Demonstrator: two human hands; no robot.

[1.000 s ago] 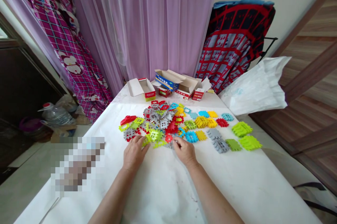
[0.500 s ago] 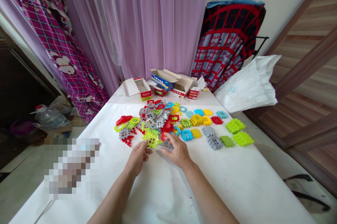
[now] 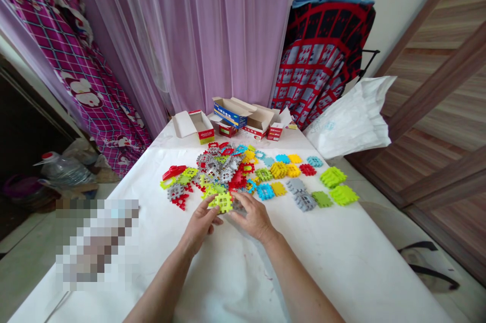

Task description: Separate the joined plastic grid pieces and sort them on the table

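Observation:
My left hand [image 3: 200, 223] pinches the left edge of a lime-green interlocking tile [image 3: 223, 202] with window-like openings. The tile is tilted up above the white tabletop. At its right edge is my right hand [image 3: 251, 215], thumb and fingertips bent against the tile. A grey piece [image 3: 238, 205] shows behind the right fingers; whether it is held or lies on the table I cannot tell. Just beyond my hands spreads a mixed pile of tiles [image 3: 224, 165] in grey, red, green, yellow and blue.
To the right sit sorted stacks: grey tiles [image 3: 304, 200], lime-green tiles [image 3: 343, 195], yellow tiles [image 3: 279, 170] and blue tiles [image 3: 265, 192]. Opened cartons, among them a blue box [image 3: 230, 113], line the far edge. A white bag [image 3: 347, 123] stands at the right edge. A pixelated patch covers the left side.
The lime-green tile has come up from the front of the pile towards me in my left hand. My right fingers have closed in on its right edge. The view has shifted slightly.

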